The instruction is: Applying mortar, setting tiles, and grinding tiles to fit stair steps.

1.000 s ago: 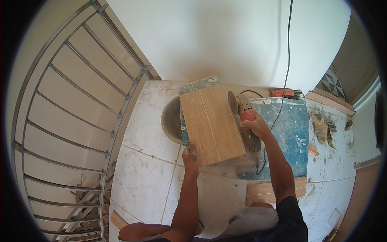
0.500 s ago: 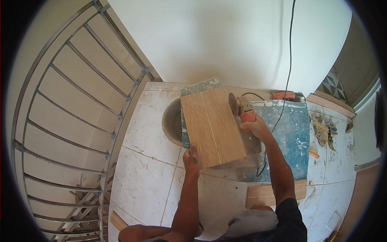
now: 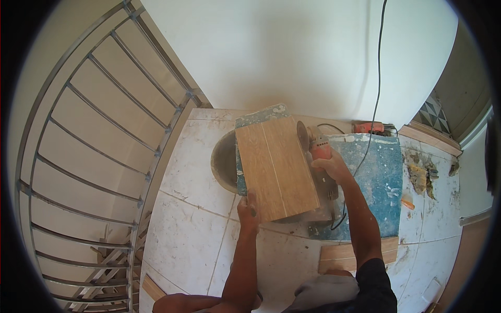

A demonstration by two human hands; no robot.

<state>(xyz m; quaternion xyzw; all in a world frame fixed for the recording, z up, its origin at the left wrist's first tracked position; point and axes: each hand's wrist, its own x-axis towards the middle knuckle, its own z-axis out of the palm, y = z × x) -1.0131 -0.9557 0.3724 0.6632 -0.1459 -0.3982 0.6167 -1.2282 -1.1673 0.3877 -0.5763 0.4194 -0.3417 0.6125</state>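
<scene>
A wood-look tile (image 3: 276,169) with a pale lengthwise line lies tilted on a paint-stained blue board (image 3: 266,115). My left hand (image 3: 249,211) grips the tile near its lower left corner, thumb on top and the other fingers mostly hidden beneath. In my right hand (image 3: 331,166) is a red angle grinder (image 3: 321,150), held by its body. Its round disc (image 3: 302,134) stands on edge at the tile's upper right side. Whether it touches the tile I cannot tell. Haze hangs around the grinder and the tile's right edge.
A round grey basin (image 3: 223,161) sits under the board's left side. Another blue board (image 3: 378,182) lies at right, with a second red power tool (image 3: 368,127) behind it. A black cord (image 3: 377,88) hangs along the wall. Metal railing (image 3: 86,195) borders the left.
The view has shifted slightly, so the scene sits a little lower. Both hands keep their holds, and the grinder's disc stays by the tile's upper right edge.
</scene>
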